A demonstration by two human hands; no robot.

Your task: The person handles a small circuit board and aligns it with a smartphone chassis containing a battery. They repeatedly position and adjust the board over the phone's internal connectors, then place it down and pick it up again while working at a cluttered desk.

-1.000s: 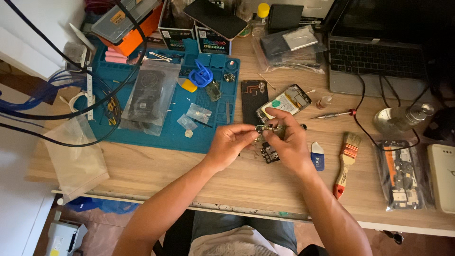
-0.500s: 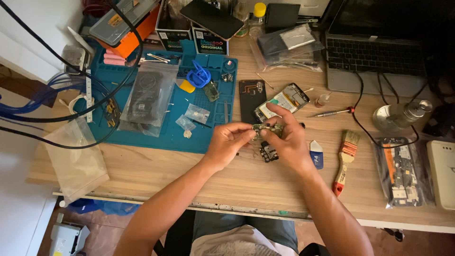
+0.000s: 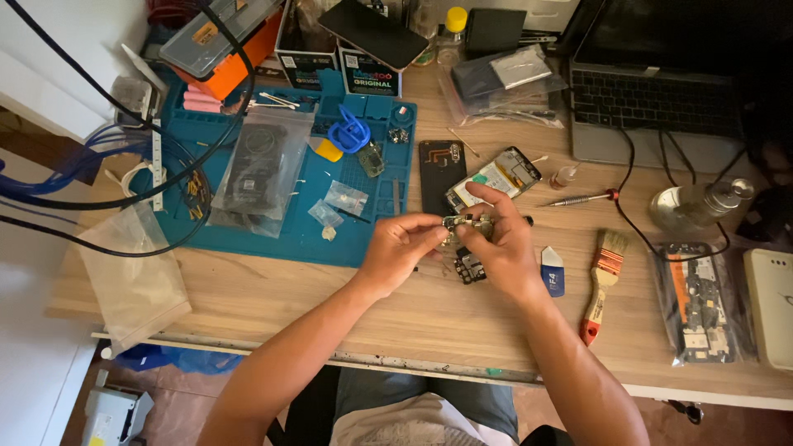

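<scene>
- Two hands meet over the wooden tabletop (image 3: 273, 306), pinching one small circuit board (image 3: 465, 224) between them; it is held in the air just right of the blue work mat (image 3: 281, 231).
- Left hand (image 3: 399, 250) is closed, fingertips gripping the board's left end; right hand (image 3: 500, 248) is closed on its right end, index finger stretched up past it.
- Directly below the board, a second dark circuit piece (image 3: 471, 266) lies on the tabletop, partly hidden by the right hand.
- Just beyond the board lie a black phone back cover (image 3: 438, 169) and an opened phone (image 3: 494, 177) with its insides showing, side by side.
- Right of the board: a small blue pry tool (image 3: 553, 271), a red-handled brush (image 3: 600, 277), and a thin screwdriver (image 3: 578, 199).
- Left of the board, the mat carries clear bags (image 3: 263, 169) and blue tweezers-like handles (image 3: 349, 134).
- Risk, as I judge it: the board is gripped only at its ends, so too hard a squeeze or a twist could bend it or tear a thin flex strip.
- A slip could drop it onto the loose piece beneath, or off the tabletop's near edge.
- Bare fingertips on the contacts could leave grease or static.
</scene>
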